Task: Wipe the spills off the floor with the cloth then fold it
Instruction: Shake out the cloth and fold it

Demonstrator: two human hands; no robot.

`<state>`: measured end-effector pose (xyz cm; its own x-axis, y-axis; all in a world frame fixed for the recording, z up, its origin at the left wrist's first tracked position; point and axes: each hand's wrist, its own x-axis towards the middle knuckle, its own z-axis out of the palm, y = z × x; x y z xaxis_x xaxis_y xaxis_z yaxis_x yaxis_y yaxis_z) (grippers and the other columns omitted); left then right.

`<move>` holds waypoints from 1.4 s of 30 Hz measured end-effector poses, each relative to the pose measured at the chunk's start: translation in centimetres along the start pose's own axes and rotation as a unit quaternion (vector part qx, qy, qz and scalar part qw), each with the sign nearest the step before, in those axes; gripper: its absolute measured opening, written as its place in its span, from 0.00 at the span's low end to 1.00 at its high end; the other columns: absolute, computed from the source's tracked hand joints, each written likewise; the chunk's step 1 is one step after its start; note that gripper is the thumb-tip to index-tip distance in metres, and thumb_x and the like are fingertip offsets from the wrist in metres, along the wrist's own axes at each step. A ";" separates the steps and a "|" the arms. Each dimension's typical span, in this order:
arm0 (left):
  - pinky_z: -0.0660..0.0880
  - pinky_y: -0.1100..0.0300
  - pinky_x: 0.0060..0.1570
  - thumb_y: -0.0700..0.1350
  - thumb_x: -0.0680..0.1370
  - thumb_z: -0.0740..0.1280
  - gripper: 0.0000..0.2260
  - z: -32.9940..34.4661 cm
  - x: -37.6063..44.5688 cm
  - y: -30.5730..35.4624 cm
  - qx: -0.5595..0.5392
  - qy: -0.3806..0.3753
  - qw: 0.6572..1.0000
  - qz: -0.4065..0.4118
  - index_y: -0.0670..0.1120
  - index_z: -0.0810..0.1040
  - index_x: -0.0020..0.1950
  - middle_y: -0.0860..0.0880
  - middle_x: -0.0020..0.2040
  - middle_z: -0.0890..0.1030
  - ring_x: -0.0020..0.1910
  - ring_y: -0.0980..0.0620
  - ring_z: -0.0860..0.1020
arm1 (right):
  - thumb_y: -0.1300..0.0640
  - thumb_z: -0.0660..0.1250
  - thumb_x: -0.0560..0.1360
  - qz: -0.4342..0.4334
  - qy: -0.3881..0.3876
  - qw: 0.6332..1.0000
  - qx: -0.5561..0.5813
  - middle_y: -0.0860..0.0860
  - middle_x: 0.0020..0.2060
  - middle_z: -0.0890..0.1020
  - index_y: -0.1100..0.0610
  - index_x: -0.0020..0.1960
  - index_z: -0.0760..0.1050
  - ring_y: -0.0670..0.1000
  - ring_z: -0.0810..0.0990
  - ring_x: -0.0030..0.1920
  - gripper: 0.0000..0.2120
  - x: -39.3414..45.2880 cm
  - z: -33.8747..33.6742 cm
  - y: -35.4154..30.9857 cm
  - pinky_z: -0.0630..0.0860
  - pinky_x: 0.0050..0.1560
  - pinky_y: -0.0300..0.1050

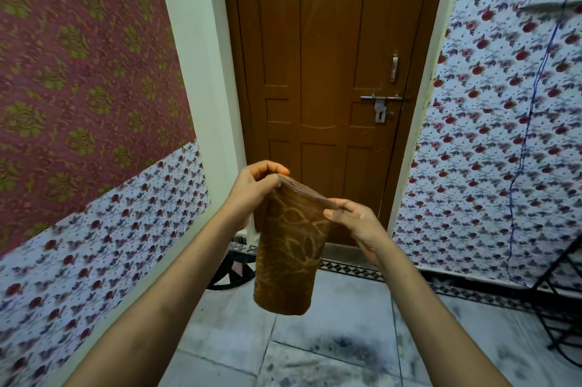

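Note:
A brown patterned cloth (288, 260) hangs doubled over in the air in front of the door, its folded bottom edge about level with my forearms. My left hand (255, 188) pinches its upper left corner. My right hand (356, 222) pinches the upper right corner, a little lower than the left. The cloth's top edge runs taut between the two hands. Below lies the grey tiled floor (346, 349) with a dark smudged patch.
A closed brown wooden door (321, 71) with a metal latch stands straight ahead. Flowered wall coverings line both sides. A black metal stand (563, 285) is at the right edge, and a dark round object (233, 273) lies by the door's left foot.

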<state>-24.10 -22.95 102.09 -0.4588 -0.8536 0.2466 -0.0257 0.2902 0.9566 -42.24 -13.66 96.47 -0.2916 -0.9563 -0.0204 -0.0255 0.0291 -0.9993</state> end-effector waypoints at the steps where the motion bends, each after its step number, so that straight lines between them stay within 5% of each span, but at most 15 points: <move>1: 0.73 0.62 0.41 0.33 0.76 0.61 0.10 -0.4 0.0 -0.1 0.006 -0.006 1.000 0.000 0.45 0.78 0.43 0.49 0.39 0.77 0.40 0.55 0.75 | 0.57 0.69 0.73 -0.002 -0.008 1.000 0.008 0.50 0.47 0.82 0.55 0.52 0.78 0.45 0.77 0.50 0.08 -0.1 -0.3 -0.2 0.69 0.54 0.41; 3: 0.73 0.58 0.44 0.34 0.77 0.61 0.09 -1.2 0.0 -0.3 0.031 -0.024 0.999 0.001 0.45 0.78 0.44 0.48 0.40 0.77 0.41 0.53 0.75 | 0.58 0.68 0.74 -0.015 -0.014 0.999 0.028 0.50 0.44 0.82 0.54 0.48 0.79 0.49 0.78 0.50 0.03 0.0 -0.5 -0.6 0.70 0.58 0.44; 10: 0.70 0.65 0.42 0.43 0.77 0.62 0.05 -1.4 -0.5 0.3 0.149 -0.150 0.977 -0.015 0.46 0.76 0.50 0.49 0.44 0.76 0.44 0.54 0.74 | 0.61 0.64 0.76 -0.122 -0.021 0.992 0.013 0.50 0.42 0.80 0.53 0.48 0.75 0.42 0.80 0.40 0.04 0.1 1.0 -2.5 0.78 0.41 0.35; 13: 0.73 0.61 0.47 0.56 0.69 0.69 0.19 -1.0 -0.1 0.6 0.154 -0.212 0.965 -0.031 0.49 0.71 0.55 0.49 0.53 0.76 0.50 0.54 0.76 | 0.62 0.65 0.76 -0.164 -0.046 0.985 -0.035 0.52 0.44 0.80 0.53 0.48 0.76 0.46 0.81 0.45 0.05 0.1 1.2 -3.0 0.78 0.46 0.41; 15: 0.75 0.59 0.53 0.56 0.68 0.72 0.25 -0.3 0.2 0.6 0.179 -0.245 0.952 -0.030 0.51 0.68 0.59 0.50 0.57 0.75 0.56 0.54 0.75 | 0.62 0.66 0.75 -0.173 -0.045 0.983 -0.040 0.52 0.46 0.81 0.53 0.48 0.77 0.50 0.80 0.48 0.06 0.1 1.1 -3.0 0.77 0.50 0.45; 22: 0.75 0.64 0.41 0.49 0.75 0.69 0.06 1.1 1.2 1.9 0.216 -0.297 0.930 0.005 0.47 0.78 0.46 0.50 0.43 0.79 0.43 0.55 0.79 | 0.60 0.68 0.73 -0.130 0.011 0.991 0.010 0.53 0.47 0.82 0.55 0.50 0.79 0.49 0.81 0.48 0.05 -0.7 0.1 -2.0 0.78 0.47 0.40; 32: 0.78 0.66 0.40 0.50 0.76 0.66 0.07 0.2 2.3 7.3 0.174 -0.284 0.939 0.089 0.47 0.76 0.48 0.51 0.45 0.79 0.43 0.58 0.80 | 0.60 0.70 0.72 -0.058 -0.011 0.995 0.078 0.45 0.43 0.84 0.53 0.49 0.77 0.43 0.83 0.42 0.07 -1.8 1.2 0.6 0.78 0.39 0.35; 38: 0.76 0.70 0.35 0.49 0.76 0.66 0.07 -1.8 3.3 9.4 0.214 -0.190 0.952 0.109 0.46 0.76 0.49 0.51 0.45 0.79 0.42 0.59 0.79 | 0.56 0.73 0.69 0.034 -0.021 0.998 0.041 0.51 0.47 0.84 0.53 0.50 0.77 0.48 0.83 0.47 0.11 -1.6 1.6 4.0 0.80 0.46 0.42; 42: 0.76 0.63 0.38 0.49 0.77 0.65 0.08 -3.2 4.0 9.0 0.269 -0.117 0.951 0.098 0.46 0.74 0.51 0.51 0.43 0.77 0.42 0.55 0.77 | 0.55 0.74 0.67 0.083 0.007 0.994 0.077 0.52 0.49 0.83 0.54 0.49 0.77 0.53 0.81 0.52 0.12 -1.6 0.9 6.7 0.77 0.58 0.51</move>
<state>-23.33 -25.10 112.19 -0.6851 -0.6593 0.3096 -0.3412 0.6661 0.6632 -41.11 -12.17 89.82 -0.2921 -0.9382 -0.1859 0.1707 0.1401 -0.9753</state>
